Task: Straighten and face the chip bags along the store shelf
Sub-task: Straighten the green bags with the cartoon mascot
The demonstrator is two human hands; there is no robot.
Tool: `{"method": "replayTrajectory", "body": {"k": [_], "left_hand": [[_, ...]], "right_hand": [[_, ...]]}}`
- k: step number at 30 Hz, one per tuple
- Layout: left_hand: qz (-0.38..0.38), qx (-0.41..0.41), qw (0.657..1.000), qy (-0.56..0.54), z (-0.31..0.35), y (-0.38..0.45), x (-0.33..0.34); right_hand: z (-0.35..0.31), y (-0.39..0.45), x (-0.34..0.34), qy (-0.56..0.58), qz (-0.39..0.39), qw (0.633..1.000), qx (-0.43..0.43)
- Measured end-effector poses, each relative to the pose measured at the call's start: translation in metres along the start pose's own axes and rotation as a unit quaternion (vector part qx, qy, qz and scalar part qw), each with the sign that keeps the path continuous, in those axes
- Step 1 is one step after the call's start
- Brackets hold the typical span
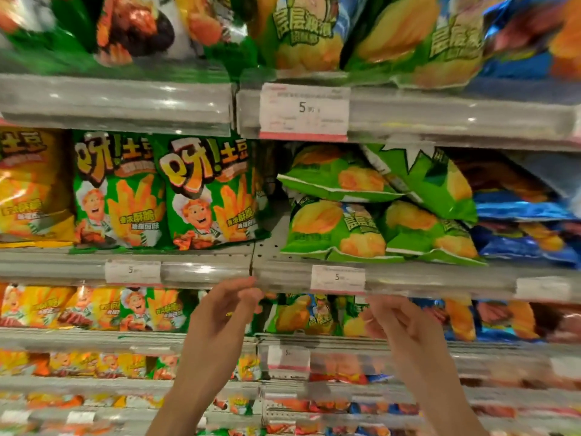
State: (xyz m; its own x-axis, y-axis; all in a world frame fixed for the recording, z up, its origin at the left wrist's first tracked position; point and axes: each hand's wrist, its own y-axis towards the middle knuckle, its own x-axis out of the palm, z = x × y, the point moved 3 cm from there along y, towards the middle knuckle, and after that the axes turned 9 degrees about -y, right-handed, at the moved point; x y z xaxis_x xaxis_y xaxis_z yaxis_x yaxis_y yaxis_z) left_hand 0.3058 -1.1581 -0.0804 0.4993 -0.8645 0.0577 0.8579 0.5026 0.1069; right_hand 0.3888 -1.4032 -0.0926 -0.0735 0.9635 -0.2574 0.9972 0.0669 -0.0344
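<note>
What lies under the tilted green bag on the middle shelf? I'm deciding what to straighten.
Under the tilted green bag lie two flat green bags; anything behind them is hidden.

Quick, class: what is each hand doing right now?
Left hand: raised, fingers loosely curled, holding nothing.
Right hand: raised, fingers loosely curled, holding nothing.

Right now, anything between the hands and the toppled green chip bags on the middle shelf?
Only the shelf's front rail: both hands, left hand and right hand, sit just below it. The toppled green chip bags lie above, nothing else visibly in front.
</note>
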Motion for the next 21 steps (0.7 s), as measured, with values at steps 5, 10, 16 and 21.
{"method": "replayTrajectory", "body": {"k": [5, 10, 16, 21], "left_hand": [[-0.013, 0.020, 0.999, -0.027, 0.013, 0.016, 0.010], [-0.041, 0.037, 0.998, -0.038, 0.025, 0.035, 0.015], [-0.038, 0.081, 0.995, -0.032, 0.054, 0.067, 0.033], [-0.038, 0.092, 0.995, -0.015, 0.075, 0.098, 0.059]], "right_hand": [[-0.017, -0.001, -0.009, -0.048, 0.022, 0.998, -0.034], [-0.043, -0.002, -0.015, -0.086, 0.052, 0.991, -0.085], [-0.080, 0.005, -0.028, -0.155, 0.118, 0.968, -0.157], [-0.109, 0.030, -0.043, -0.280, 0.239, 0.889, -0.271]]}}
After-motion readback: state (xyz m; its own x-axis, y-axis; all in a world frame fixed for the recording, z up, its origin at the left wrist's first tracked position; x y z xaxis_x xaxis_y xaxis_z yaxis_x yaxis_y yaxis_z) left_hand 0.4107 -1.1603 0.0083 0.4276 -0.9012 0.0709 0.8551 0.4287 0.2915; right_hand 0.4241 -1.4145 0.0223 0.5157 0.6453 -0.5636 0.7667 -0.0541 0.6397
